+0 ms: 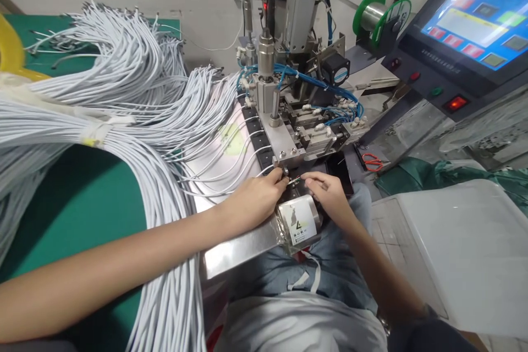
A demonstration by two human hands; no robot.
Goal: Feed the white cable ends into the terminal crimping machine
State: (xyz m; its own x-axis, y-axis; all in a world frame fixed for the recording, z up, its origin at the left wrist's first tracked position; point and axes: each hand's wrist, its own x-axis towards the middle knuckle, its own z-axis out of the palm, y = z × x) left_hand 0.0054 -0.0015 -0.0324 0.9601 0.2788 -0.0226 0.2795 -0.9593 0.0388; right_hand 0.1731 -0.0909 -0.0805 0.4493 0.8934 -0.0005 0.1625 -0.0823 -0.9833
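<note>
My left hand (264,192) is closed in a pinch at the front of the machine's black track, holding a white cable near its end. The thin wires (294,180) of that cable stick out to the right of my left fingers. On their other side, my right hand (328,192) pinches at the wire tips with thumb and forefinger. Both hands are just below the metal head of the automatic machine (284,148). Several white cables (243,168) run from the left into the track. A labelled metal cylinder (299,223) sits directly below my hands.
Large bundles of white cables (136,82) lie over the green table (99,198) at left. A solder-like wire spool (373,16) and a lit touchscreen (478,16) stand at upper right. Red-handled scissors (373,162) and a whitish plastic bin (466,242) are at right.
</note>
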